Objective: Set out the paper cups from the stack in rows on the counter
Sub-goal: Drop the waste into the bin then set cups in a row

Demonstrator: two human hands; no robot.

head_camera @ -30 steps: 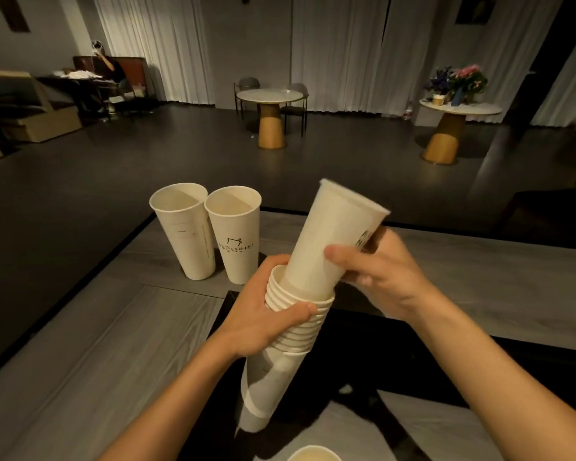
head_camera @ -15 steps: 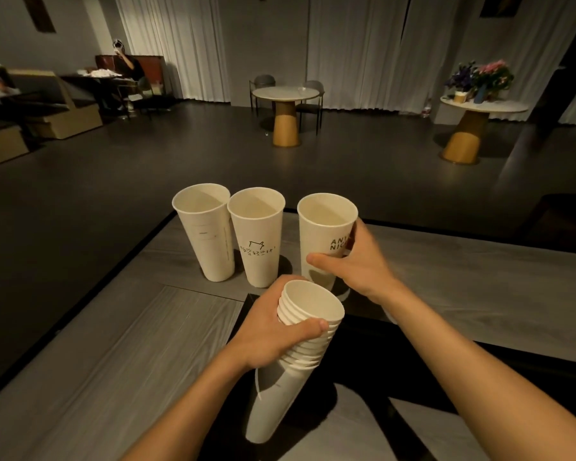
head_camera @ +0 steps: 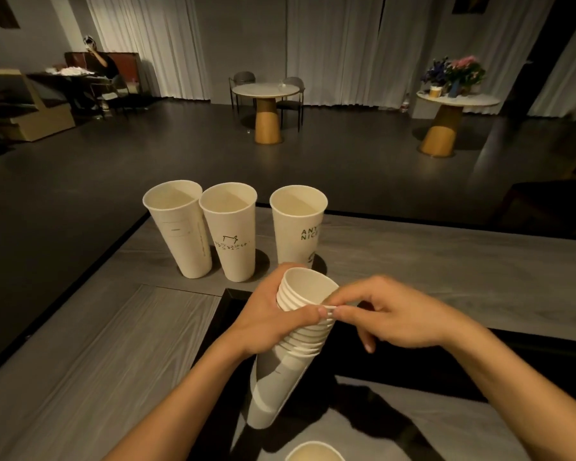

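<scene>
"ANY NICE" on rightmost cup point(head_camera: 293, 242)

Counter point(head_camera: 446, 261): three paper cups point(head_camera: 230, 234) upright in one row.
Stack point(head_camera: 300, 331): tilted, gripped by left hand point(head_camera: 266, 321).
Right hand point(head_camera: 396, 317): fingertips pinching top cup rim.

Head-worn view, forward-down over counter point(head_camera: 446, 261)

The left hand point(head_camera: 273, 322) is gripping the stack point(head_camera: 288, 371) with curled fingers, while the right hand point(head_camera: 403, 316) is pinching its top rim between thumb and forefinger.
</scene>
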